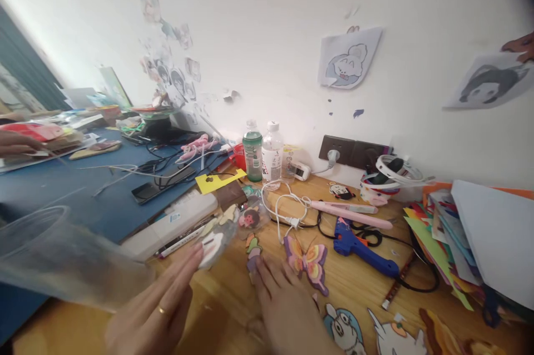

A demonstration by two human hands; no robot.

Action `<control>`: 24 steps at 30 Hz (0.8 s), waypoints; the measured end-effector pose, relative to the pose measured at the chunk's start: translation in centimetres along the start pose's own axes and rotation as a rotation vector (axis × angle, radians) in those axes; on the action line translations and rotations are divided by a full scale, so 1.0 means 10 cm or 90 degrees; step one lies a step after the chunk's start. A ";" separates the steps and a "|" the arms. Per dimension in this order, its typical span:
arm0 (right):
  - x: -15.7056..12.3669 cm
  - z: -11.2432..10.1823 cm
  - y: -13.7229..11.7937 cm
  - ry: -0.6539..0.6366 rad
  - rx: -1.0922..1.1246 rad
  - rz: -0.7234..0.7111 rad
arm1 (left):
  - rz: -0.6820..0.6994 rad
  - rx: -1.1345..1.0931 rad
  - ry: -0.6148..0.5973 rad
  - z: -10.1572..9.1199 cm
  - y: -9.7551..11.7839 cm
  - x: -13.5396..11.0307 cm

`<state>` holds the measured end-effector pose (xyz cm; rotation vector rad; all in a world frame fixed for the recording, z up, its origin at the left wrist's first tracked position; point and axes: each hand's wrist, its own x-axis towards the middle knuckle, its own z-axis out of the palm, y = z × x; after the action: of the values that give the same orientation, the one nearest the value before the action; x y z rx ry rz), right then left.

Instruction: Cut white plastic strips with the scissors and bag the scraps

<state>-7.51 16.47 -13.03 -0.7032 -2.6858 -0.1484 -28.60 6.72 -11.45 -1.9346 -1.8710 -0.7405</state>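
My left hand (156, 310), a ring on one finger, reaches forward with its fingers straight and together. Its fingertips touch a clear-wrapped paper cutout (214, 241) on the wooden table (359, 288). My right hand (283, 305) lies flat on the table with fingers spread and holds nothing. Its fingertips are just below a small colourful cutout figure (253, 250) and left of a purple and orange paper butterfly (308, 263). A blurred clear plastic container (54, 260) lies close to my left hand's left side.
A blue glue gun (354, 243), pink tool (350, 213), white cable (287, 207) and two bottles (262, 152) sit beyond my hands. Coloured paper (454, 243) is stacked right. Another person's hand (16, 143) rests far left; another hand (519, 44) holds a drawing (488, 82) against the wall.
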 end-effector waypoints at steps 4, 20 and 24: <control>-0.17 0.18 0.04 0.018 -0.019 0.018 | 0.157 0.080 0.005 -0.05 0.14 0.00; -0.51 0.12 0.28 0.063 -0.141 -0.123 | 0.008 0.021 -0.154 0.45 0.17 0.27; -0.53 0.13 0.20 0.067 -0.141 -0.133 | -0.107 0.016 -0.185 0.45 0.10 0.26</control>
<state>-2.62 16.06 -16.12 -0.4596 -2.6607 -0.5284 -27.10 11.39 -13.47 -1.9736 -2.2237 -0.4991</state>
